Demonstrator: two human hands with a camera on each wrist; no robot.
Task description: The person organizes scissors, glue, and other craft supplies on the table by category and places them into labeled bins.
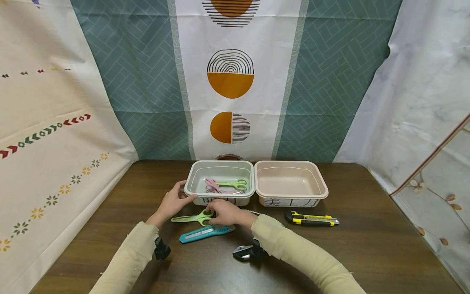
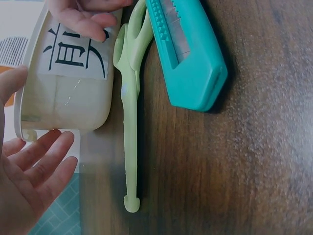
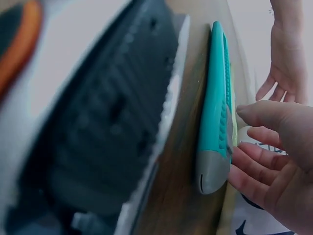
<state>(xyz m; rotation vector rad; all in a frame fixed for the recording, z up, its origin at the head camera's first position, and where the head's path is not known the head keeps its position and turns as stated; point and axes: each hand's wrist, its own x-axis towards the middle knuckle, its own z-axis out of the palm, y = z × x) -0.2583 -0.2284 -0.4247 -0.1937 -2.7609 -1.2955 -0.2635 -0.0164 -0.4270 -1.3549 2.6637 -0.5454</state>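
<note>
My left hand (image 1: 172,204) is at the left end of a pale grey-green bin (image 1: 220,163), its thumb on the rim and its spread fingers beside the end wall. Inside the bin lie pink scissors (image 1: 212,183) and light green scissors (image 1: 240,185). Another pair of light green scissors (image 2: 130,132) lies on the table before the bin. Over their handles is my right hand (image 1: 225,212), fingers loosely bent; in the left wrist view its fingertips hang just off the handle loops. Nearer me lies a teal box cutter (image 1: 202,234), partly under the right hand in the head view.
To the right a beige bin (image 1: 291,163) stands against the grey-green one, both with labels of black characters. A yellow and black box cutter (image 1: 312,219) lies before it. A silver and black knife (image 1: 242,253) sits by the right wrist. Patterned cloth (image 1: 150,81) hangs behind the table.
</note>
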